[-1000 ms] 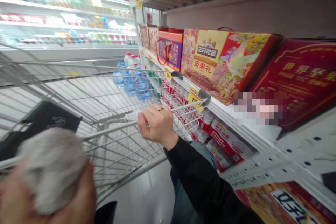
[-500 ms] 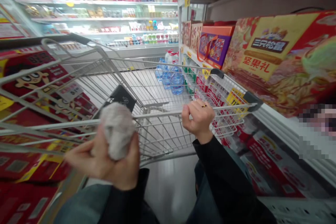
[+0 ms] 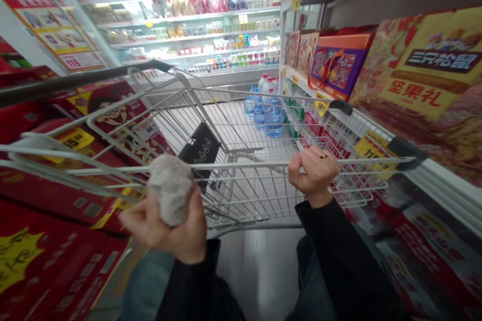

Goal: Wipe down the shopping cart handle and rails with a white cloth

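My left hand (image 3: 169, 230) is closed around a grey-white, lumpy, rounded object (image 3: 171, 189); its exact kind cannot be made out. This hand is held up just in front of the near rail of a metal shopping cart (image 3: 241, 164), and the lump hides part of that rail. Wrapped round the same rail further right is my right hand (image 3: 313, 170), with a ring on one finger. Inside the wire basket, behind the lump, a black panel with a white pattern (image 3: 201, 148) leans at a slant. The basket's middle shows bare wires and the floor through them.
Red gift boxes (image 3: 48, 261) are stacked close on the left. Shelving on the right holds a nut gift box (image 3: 425, 70) and an orange-purple box (image 3: 337, 67). Ahead, blue water bottles (image 3: 274, 118) stand on the floor before a lit refrigerated shelf (image 3: 188, 20).
My view has turned left, so shelves, cart and hands sit further right in the picture. Both hands keep their holds. A blurred patch at the right edge has left view.
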### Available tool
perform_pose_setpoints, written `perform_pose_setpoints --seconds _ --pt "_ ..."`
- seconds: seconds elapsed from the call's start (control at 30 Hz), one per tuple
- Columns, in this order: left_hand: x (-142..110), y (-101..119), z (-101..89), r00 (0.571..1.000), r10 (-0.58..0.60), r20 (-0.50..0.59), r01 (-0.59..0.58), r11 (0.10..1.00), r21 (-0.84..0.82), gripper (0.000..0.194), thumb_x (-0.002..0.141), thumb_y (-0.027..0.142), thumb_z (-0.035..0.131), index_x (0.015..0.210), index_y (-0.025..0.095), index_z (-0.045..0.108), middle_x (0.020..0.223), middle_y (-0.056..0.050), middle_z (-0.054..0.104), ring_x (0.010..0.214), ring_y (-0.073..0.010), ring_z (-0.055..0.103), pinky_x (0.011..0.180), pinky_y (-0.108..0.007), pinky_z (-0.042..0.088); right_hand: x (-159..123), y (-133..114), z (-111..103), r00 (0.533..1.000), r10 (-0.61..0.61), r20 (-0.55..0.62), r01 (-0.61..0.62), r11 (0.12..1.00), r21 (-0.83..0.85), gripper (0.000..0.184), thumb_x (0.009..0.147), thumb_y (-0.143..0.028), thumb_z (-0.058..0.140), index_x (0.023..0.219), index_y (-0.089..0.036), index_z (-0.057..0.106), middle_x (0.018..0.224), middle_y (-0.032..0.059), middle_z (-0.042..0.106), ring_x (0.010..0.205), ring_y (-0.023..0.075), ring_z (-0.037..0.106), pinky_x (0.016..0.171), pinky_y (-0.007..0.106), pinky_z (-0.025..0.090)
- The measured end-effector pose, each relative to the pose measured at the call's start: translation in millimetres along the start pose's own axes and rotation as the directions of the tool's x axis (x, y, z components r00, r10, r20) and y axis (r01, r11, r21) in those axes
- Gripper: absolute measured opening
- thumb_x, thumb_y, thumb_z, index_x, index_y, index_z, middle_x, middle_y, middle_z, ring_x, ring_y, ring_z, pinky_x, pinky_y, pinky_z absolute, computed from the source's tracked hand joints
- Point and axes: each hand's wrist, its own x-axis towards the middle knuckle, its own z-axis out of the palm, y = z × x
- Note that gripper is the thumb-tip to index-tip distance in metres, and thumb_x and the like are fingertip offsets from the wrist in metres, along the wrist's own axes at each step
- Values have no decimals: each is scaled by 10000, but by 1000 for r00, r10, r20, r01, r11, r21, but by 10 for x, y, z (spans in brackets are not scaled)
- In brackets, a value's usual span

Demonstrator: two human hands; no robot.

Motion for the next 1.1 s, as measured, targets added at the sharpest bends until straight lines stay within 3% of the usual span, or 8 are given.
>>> perform_pose_setpoints --seconds 0.23,0.33,0.5,0.6,0.7,0.8,0.97,1.1 --pt "-494 704 170 853 345 392 -277 935 -219 668 761 438 820 1368 269 597 1045 -77 558 981 -217 558 871 -391 517 -11 0 5 1000 -9 14 9 1000 -17 351 874 -172 533 581 -232 350 514 -39 411 570 132 341 615 346 216" --pt "-305 422 55 908 266 325 -236 963 -128 719 707 421 864 1363 273 607 1065 -70 547 956 -207 551 826 -371 519 -24 17 -2 1000 -12 28 12 1000 -16 364 880 -182 524 569 -229 340 510 -37 398 571 132 328 617 344 205" --pt "-119 -13 12 1000 -14 -20 16 997 76 646 633 446 881 1196 177 713 1012 -48 458 941 -191 487 886 -392 493 -35 18 -3 1000 9 23 -8 999 -45 376 880 -208 529 559 -229 334 506 -34 405 570 130 338 618 339 218" --pt "-351 252 122 996 -72 45 72 997 -8 578 703 414 844 1204 168 691 1039 -67 460 944 -194 501 881 -402 509 -39 13 5 1000 11 26 -10 999 -39 370 879 -199 527 563 -230 335 504 -35 406 569 131 338 614 340 211" --pt "-611 627 215 946 170 277 -138 982 -130 645 755 416 814 1346 258 610 1034 -72 513 969 -211 547 857 -390 541 -33 9 9 1000 -1 28 2 999 -34 365 878 -193 530 569 -231 340 504 -36 408 569 132 338 615 342 214" --pt "-609 687 178 879 297 372 -249 953 -173 698 727 401 850 1371 309 596 1064 -70 541 992 -213 565 872 -381 543 -14 6 -1 1000 -9 27 11 999 -46 366 880 -198 527 565 -231 343 502 -36 412 567 131 349 617 337 231" --pt "-201 192 26 992 52 118 -58 997 46 686 636 369 898 1276 254 680 1003 -42 483 888 -164 509 798 -341 496 19 7 -16 999 -16 40 19 998 -54 387 895 -219 514 541 -228 358 492 -32 431 556 128 355 609 335 231" --pt "-224 165 70 993 -107 50 106 994 17 627 646 376 883 1222 200 708 1040 -56 460 976 -197 514 930 -399 484 21 6 -8 996 10 85 -5 998 -62 395 909 -230 492 524 -219 402 489 -23 470 546 122 371 605 328 233"
